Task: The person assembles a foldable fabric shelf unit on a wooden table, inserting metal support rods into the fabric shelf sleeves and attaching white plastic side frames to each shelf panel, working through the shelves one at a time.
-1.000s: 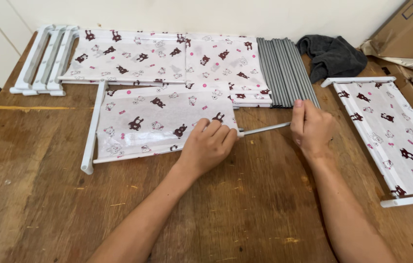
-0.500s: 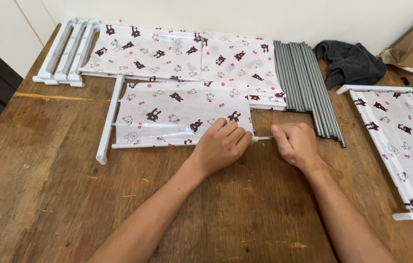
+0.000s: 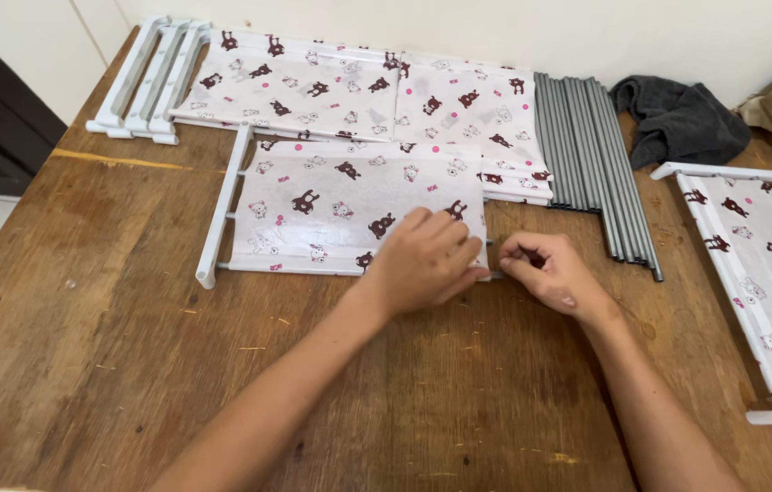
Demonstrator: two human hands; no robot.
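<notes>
Fabric shelf panel with its bear print lies flat mid-desk, toward the far edge. Left hand presses its right corner, grip flat and open; right hand pinches the thin rod end just beside it.

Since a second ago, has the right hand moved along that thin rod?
Yes. The right hand slid left along the rod toward the printed fabric panel, nearly meeting the left hand.

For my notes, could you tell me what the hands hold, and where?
The left hand presses the fabric panel at its right edge; the right hand pinches the rod end there.
</notes>
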